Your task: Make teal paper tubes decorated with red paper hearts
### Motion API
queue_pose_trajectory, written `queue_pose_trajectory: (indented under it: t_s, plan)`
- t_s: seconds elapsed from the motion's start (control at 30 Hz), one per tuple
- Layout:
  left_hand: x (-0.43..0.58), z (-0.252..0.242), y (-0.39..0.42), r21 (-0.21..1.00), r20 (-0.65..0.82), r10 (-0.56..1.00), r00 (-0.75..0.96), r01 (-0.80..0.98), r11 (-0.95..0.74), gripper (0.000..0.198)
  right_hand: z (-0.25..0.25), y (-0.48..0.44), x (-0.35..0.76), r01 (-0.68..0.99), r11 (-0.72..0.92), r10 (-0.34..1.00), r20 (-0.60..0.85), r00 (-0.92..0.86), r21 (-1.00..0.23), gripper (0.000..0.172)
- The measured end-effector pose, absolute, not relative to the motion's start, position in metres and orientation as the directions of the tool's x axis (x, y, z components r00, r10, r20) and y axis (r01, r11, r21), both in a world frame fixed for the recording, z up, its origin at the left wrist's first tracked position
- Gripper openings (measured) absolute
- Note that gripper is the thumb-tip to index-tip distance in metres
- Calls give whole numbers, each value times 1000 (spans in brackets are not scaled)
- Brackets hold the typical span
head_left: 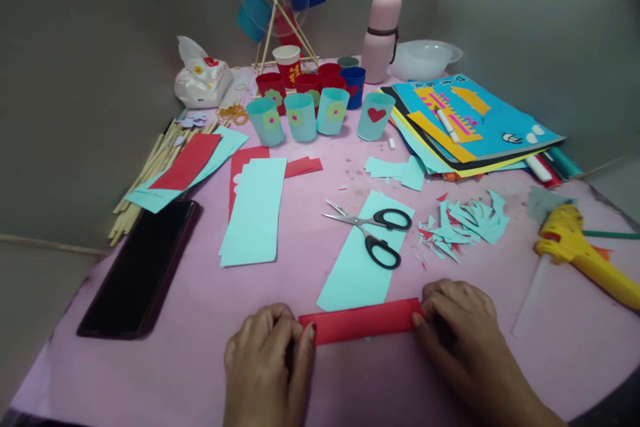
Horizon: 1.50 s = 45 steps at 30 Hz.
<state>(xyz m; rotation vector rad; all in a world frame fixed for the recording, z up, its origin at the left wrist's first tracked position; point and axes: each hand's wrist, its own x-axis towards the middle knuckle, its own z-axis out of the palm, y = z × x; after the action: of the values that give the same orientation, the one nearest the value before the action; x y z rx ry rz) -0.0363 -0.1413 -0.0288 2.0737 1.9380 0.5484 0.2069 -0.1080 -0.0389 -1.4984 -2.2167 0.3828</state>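
Note:
A long red paper strip [367, 321] lies across the near part of the table, low in the head view. My left hand [267, 353] pinches its left end between thumb and fingers. At the right end, my right hand [463, 337] grips the strip in the same way. Just beyond the strip lies a light-blue paper sheet [345, 263], its near edge close to the red paper. Black-handled scissors [373, 230] rest on that sheet with the blades slightly apart, pointing left.
Light-blue strips [255, 213] and a phone [140, 273] lie to the left. Paper scraps [467, 220] and a yellow glue gun [585, 257] are on the right. Several paper cups [303, 117] and a pink flask [380, 43] stand behind, near stacked coloured sheets [520, 120].

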Motion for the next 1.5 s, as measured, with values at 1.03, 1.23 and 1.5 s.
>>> queue_pose_trajectory:
  t_s: [1.03,1.23,1.5]
  plan:
    - [-39,-27,-130,273,20,999,48,961,-52,21,-29,-104,206,782,266,962,102,-254,-564,16]
    - [-38,-28,-130,262,17,999,38,964,-42,20,-28,-103,206,784,258,965,111,-237,-565,16]
    - [-37,-28,-129,221,36,998,53,973,-60,19,-30,-103,206,796,258,966,124,-227,-548,16]
